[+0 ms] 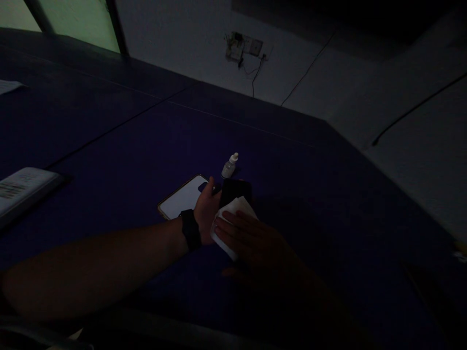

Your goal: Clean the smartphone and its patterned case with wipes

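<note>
In dim light, my left hand (207, 214) holds a dark phone (235, 190) from its left side and below, thumb pointing up. A dark watch is on that wrist. Over the lower part of the phone lies a folded white tissue (239, 209). My right hand (251, 238) presses this tissue down with its fingers laid flat across it. Just left of the phone, a phone case (180, 198) with a pale inside and a camera cutout rests on the table. A small dropper bottle (229, 167) with a white cap stands beyond the phone.
The dark blue table (146, 146) fills most of the view. A white box-like object (29, 187) lies at the left, and some paper (9, 86) farther back. Wall sockets (244, 46) with hanging cables are on the wall behind.
</note>
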The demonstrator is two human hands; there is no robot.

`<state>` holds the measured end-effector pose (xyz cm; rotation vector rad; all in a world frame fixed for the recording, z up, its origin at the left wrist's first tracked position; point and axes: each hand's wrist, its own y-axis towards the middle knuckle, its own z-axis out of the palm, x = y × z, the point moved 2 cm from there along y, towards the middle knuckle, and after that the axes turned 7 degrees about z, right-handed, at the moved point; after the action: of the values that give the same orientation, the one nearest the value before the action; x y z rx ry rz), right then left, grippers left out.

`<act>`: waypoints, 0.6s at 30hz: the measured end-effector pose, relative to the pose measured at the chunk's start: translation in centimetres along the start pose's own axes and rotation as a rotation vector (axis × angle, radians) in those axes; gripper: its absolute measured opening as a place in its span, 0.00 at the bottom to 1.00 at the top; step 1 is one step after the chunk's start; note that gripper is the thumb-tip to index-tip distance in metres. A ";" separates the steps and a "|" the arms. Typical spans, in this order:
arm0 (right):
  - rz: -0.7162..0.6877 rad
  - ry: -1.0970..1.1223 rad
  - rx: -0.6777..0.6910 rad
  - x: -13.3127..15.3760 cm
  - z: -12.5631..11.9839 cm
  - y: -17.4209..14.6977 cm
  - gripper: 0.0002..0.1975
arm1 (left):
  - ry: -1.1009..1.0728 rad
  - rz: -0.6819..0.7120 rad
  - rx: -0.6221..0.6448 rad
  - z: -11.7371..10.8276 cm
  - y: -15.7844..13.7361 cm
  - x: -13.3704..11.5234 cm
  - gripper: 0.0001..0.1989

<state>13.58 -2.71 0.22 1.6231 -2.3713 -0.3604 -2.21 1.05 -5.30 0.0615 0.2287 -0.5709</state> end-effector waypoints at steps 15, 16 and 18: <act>0.060 -0.010 -0.048 -0.2 -0.4 -0.1 0.21 | 0.048 0.133 -0.063 -0.2 0.2 0.0 0.40; 0.026 0.009 -0.038 -0.1 -0.4 -0.1 0.22 | 0.060 0.127 -0.061 -0.2 0.2 0.1 0.40; -0.001 0.022 -0.046 -0.1 -0.5 -0.1 0.22 | 0.072 0.135 -0.064 -0.2 0.2 0.1 0.39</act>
<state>13.90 -2.67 0.67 1.6004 -2.3285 -0.3922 -2.05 1.19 -5.47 0.0353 0.3101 -0.4276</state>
